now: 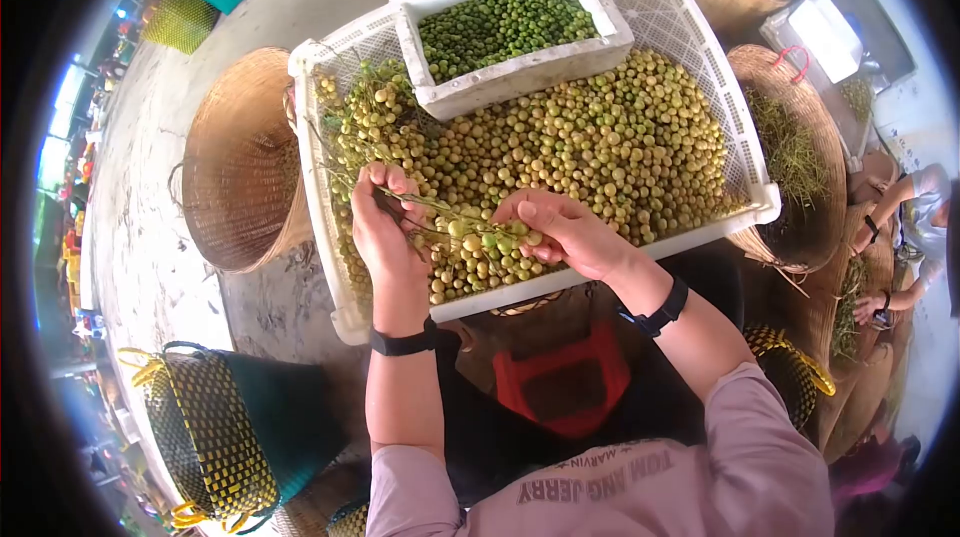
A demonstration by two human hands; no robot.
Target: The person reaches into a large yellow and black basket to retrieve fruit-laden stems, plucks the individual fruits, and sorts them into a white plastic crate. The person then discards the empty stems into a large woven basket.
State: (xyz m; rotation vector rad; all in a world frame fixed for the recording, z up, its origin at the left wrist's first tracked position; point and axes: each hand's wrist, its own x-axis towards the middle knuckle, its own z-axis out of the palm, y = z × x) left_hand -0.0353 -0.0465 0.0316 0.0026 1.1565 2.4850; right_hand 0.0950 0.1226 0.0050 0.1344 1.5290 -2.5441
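Observation:
My left hand (383, 227) is closed around the thin green stem of a fruit sprig (470, 227), above the front left of a white plastic crate (560, 285). My right hand (575, 232) has its fingers curled on the fruit end of the same sprig, thumb on top. Round yellow-green fruits (590, 152) fill much of the crate beneath both hands. More stemmed fruits (375, 117) lie heaped at the crate's left. A white foam box (515, 77) of smaller, darker green fruits rests at the crate's back.
Left of the crate stands a wicker basket (235, 167); another, holding stripped stems (785, 142), is at the right. A black-and-yellow woven basket (205, 437) sits lower left. A red stool (560, 377) is below the crate. Another person's hands (868, 307) work at far right.

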